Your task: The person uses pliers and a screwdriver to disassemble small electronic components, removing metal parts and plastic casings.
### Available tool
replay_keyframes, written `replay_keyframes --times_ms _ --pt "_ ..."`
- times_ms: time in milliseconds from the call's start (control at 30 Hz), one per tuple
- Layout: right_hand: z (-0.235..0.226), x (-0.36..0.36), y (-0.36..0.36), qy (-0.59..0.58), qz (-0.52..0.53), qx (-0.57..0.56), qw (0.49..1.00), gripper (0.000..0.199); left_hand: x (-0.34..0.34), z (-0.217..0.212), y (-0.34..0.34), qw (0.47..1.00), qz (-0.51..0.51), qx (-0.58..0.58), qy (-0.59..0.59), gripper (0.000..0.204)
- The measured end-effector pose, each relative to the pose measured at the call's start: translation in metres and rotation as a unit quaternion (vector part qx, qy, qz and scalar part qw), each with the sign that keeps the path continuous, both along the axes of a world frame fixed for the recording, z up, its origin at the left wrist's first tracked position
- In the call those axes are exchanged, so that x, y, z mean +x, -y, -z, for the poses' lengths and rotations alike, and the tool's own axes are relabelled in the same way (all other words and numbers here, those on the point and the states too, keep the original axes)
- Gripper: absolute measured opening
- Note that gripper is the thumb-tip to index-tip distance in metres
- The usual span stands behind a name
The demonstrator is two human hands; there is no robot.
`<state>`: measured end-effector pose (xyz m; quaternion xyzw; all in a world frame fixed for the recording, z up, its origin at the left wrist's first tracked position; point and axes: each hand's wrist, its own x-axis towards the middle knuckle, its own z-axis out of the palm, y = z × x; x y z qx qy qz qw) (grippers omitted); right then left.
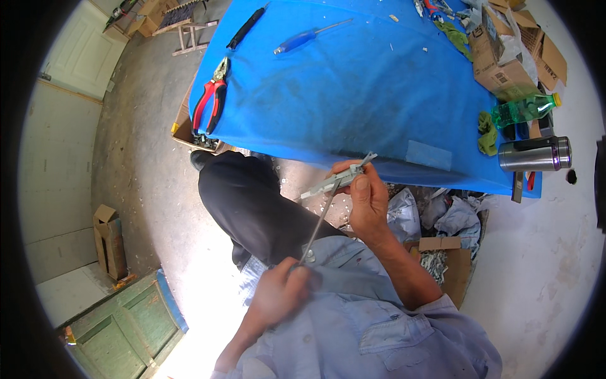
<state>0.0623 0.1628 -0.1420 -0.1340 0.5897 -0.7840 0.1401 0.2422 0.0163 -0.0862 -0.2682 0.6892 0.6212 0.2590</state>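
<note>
My left hand point(284, 287), slightly blurred, is closed low in front of my shirt. It grips a screwdriver point(320, 226) whose handle is hidden in the fist. The long thin metal shaft slants up and right. Its tip meets a pale grey, narrow, bar-shaped part point(328, 184) with small prongs at its upper right end. My right hand point(366, 202) pinches that part between thumb and fingers, just in front of the table's near edge. Whether the tip sits in a slot or only touches the part, I cannot tell.
On the blue-covered table point(353, 95) lie red-and-black pliers point(210, 101), a blue screwdriver point(297, 42) and a black tool point(246, 28). A green bottle point(524, 110), steel flask point(533, 155) and cardboard box point(505, 69) stand at the right. Bags point(404, 215) lie below.
</note>
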Motion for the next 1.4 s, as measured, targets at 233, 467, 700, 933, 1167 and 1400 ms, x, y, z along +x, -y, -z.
replay_keyframes --times_ms 233,467,700,933,1167,1400 --pt "0.005 -0.003 0.006 -0.086 0.046 0.029 0.995 0.021 0.007 0.011 -0.009 0.995 0.022 -0.069 -0.071 0.038" --pt "0.006 -0.001 0.003 -0.12 0.063 0.098 0.986 0.02 0.008 0.013 -0.012 0.997 -0.012 0.063 -0.046 0.044" --pt "0.002 0.001 0.005 -0.12 0.073 0.111 0.984 0.018 0.001 0.011 -0.001 0.97 -0.024 0.239 0.041 0.056" --pt "0.015 0.001 0.004 -0.017 0.059 0.1 0.993 0.021 -0.008 0.01 0.002 0.97 -0.045 0.228 0.066 0.054" --pt "0.031 0.003 -0.001 0.047 0.053 0.08 0.994 0.029 -0.011 0.009 0.003 0.971 -0.088 0.215 0.05 0.034" --pt "0.046 -0.002 -0.003 0.108 0.04 0.006 0.993 0.033 -0.009 0.01 0.005 0.99 -0.096 0.066 -0.08 0.039"
